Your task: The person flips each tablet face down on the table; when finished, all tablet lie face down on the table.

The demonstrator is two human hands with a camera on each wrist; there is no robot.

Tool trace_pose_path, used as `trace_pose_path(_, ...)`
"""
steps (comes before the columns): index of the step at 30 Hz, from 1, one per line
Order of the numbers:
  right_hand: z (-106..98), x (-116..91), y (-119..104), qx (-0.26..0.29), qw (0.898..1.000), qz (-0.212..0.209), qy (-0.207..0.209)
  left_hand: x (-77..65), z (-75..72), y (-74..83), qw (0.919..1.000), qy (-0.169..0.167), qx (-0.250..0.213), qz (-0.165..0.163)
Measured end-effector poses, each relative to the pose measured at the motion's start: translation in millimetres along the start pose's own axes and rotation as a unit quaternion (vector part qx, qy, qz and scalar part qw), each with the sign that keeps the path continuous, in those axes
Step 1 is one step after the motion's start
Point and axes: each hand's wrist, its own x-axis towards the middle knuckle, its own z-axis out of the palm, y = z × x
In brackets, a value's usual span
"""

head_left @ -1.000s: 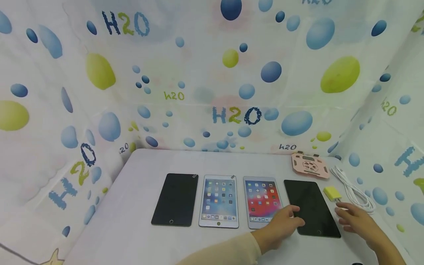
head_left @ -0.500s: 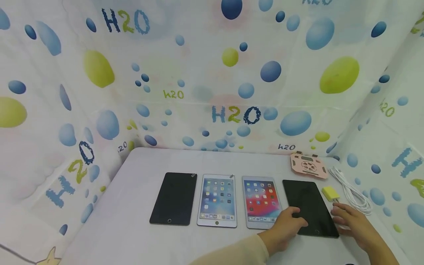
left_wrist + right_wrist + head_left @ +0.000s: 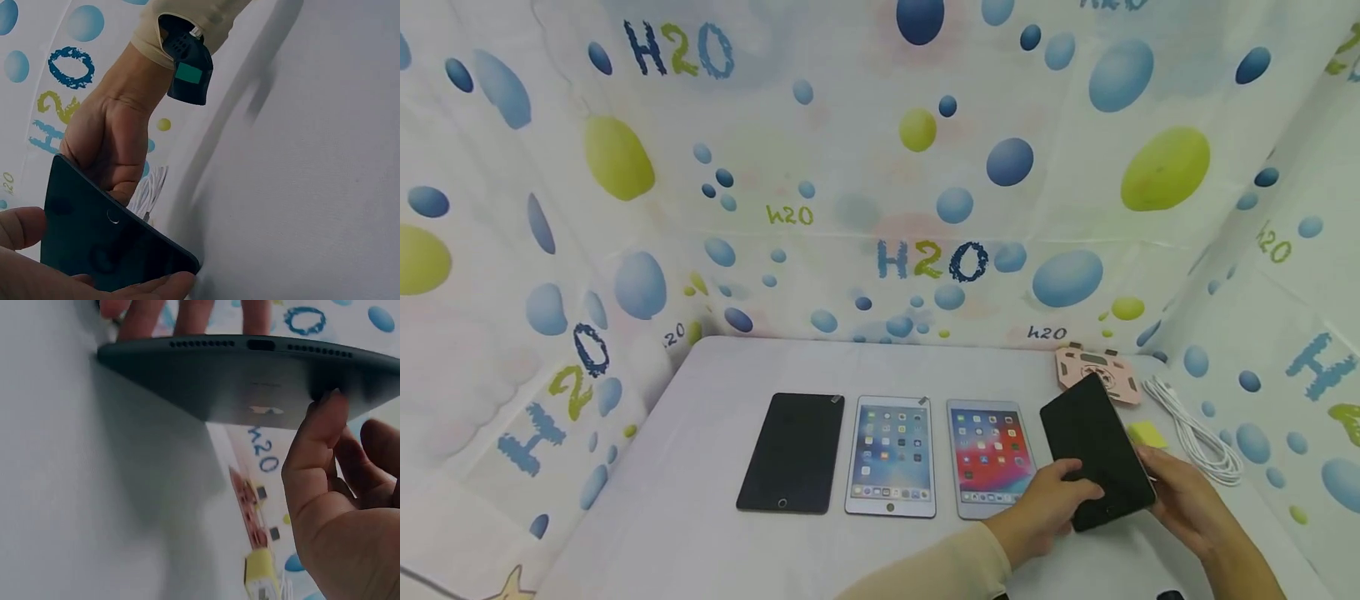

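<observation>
A dark tablet stands tilted in the head view, its right side lifted and one lower corner low at the table. My right hand holds the raised right edge, with fingers against the tablet's back in the right wrist view. My left hand lies at the lower left, its thumb and forefinger spread over the black screen. Several left fingers show beyond the port edge in the right wrist view. In the left wrist view, the home button faces out between both hands.
Three more tablets lie in a row: one black, one with a blue screen, one with a red screen. A pink bracket-like plate, a yellow charger and a coiled white cable lie at the right.
The dark tablet lay flat before; its right side is now raised and it leans over. My right hand moved left onto its edge. My left hand has barely shifted.
</observation>
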Motion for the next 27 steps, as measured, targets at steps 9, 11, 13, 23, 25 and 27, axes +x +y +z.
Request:
trace_pose_path(9,13.9,14.1,7.6,-0.120,0.989,0.068,-0.048,2.7,-1.2,7.3,0.9989,-0.045,0.014,-0.002)
trace_pose_path(11,17.4,14.7,9.6,-0.153,0.985,0.063,-0.045,0.1,0.9,8.4,0.9981,-0.049,0.034,0.017)
trace_pose_path(13,23.3,15.6,11.4,-0.197,0.979,0.054,-0.024,-3.1,3.0,8.7,0.9968,-0.048,0.051,0.038)
trace_pose_path(23,52.6,15.8,16.2,-0.283,0.959,0.020,0.031,-7.7,1.0,8.4,0.9935,-0.036,-0.097,0.047)
trace_pose_path(25,56.0,16.5,16.5,-0.290,0.956,0.028,0.048,-7.5,-0.2,7.9,0.9910,-0.040,-0.117,0.051)
trace_pose_path(27,58.4,17.2,17.1,-0.302,0.949,0.039,0.078,-7.3,-1.5,6.6,0.9863,-0.058,-0.141,0.063)
